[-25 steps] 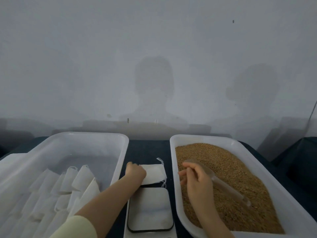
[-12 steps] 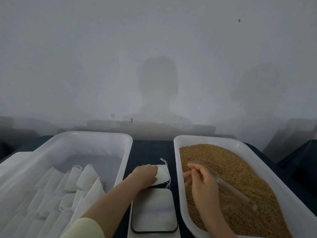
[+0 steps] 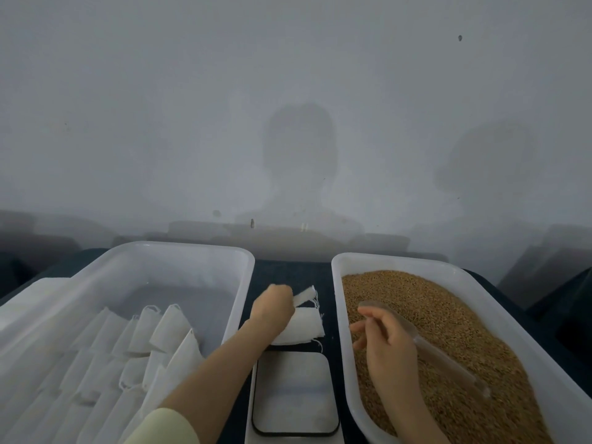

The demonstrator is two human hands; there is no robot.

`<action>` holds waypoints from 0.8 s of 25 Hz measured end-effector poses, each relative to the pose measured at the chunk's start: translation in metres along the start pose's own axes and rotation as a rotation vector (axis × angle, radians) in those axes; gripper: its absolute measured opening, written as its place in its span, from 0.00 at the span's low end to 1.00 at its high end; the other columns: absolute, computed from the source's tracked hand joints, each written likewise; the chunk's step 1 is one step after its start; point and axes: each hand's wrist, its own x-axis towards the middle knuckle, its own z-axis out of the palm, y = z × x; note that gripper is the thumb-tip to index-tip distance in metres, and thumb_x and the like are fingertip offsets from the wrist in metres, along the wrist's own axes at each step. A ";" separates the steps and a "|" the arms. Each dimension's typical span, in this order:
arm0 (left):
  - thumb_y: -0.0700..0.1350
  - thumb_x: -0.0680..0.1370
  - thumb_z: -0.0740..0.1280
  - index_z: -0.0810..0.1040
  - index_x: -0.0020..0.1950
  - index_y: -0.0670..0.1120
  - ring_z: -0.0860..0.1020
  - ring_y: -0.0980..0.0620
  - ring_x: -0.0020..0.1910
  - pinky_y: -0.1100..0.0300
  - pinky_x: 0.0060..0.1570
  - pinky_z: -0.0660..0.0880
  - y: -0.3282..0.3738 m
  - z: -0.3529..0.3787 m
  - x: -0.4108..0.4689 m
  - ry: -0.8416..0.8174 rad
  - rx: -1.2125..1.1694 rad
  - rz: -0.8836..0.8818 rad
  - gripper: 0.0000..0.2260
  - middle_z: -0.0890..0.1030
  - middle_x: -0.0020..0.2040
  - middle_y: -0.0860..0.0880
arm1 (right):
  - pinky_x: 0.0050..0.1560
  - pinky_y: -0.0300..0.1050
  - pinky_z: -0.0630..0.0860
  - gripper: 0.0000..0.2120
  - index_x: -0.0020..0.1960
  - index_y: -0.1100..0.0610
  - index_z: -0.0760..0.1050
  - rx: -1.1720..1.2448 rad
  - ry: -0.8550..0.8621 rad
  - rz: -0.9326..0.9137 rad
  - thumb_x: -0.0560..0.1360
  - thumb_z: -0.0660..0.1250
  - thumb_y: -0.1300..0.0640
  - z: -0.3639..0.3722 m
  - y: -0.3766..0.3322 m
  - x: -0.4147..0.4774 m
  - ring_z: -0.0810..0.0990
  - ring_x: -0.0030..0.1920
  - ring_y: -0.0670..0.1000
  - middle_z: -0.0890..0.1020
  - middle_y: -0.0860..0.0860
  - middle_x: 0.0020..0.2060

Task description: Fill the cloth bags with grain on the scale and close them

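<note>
My left hand (image 3: pixel 272 307) grips an empty white cloth bag (image 3: pixel 305 295) by one end and lifts it off a second flat cloth bag (image 3: pixel 302 326) lying beyond the scale. The scale (image 3: pixel 294 394) has a white plate with a dark rim and stands between the two tubs with nothing on it. My right hand (image 3: pixel 386 342) hovers over the brown grain (image 3: pixel 448 318) in the right tub (image 3: pixel 341 315), fingers loosely bent beside a clear plastic scoop (image 3: pixel 443 358) lying on the grain. Whether the fingers touch the scoop is unclear.
A white tub (image 3: pixel 238 302) on the left holds several filled, closed cloth bags (image 3: pixel 160 331) standing in rows. A dark tabletop (image 3: pixel 290 270) shows between the tubs. A bare grey wall rises just behind the table.
My left hand has closed on the top cloth bag and raised its end off the one beneath. My right hand has stayed over the grain by the scoop.
</note>
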 end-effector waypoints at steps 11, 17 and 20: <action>0.42 0.77 0.69 0.77 0.62 0.47 0.81 0.48 0.55 0.48 0.56 0.78 -0.015 -0.021 -0.097 -0.309 -1.055 0.246 0.13 0.83 0.55 0.47 | 0.39 0.31 0.76 0.09 0.51 0.44 0.76 0.111 -0.270 -0.101 0.73 0.68 0.55 0.008 -0.021 -0.012 0.81 0.43 0.39 0.83 0.41 0.42; 0.62 0.75 0.61 0.81 0.58 0.51 0.82 0.51 0.52 0.55 0.51 0.80 -0.019 -0.020 -0.103 -0.257 -1.204 0.147 0.20 0.84 0.52 0.49 | 0.34 0.34 0.74 0.06 0.44 0.49 0.79 0.009 -0.280 -0.084 0.77 0.64 0.53 0.004 -0.014 -0.014 0.79 0.36 0.44 0.82 0.46 0.37; 0.59 0.79 0.59 0.85 0.49 0.54 0.82 0.54 0.45 0.62 0.44 0.78 -0.019 -0.025 -0.100 -0.132 -1.212 0.058 0.16 0.85 0.48 0.51 | 0.32 0.33 0.68 0.10 0.40 0.52 0.76 -0.067 -0.283 -0.155 0.79 0.61 0.56 0.006 -0.010 -0.014 0.73 0.30 0.43 0.77 0.49 0.31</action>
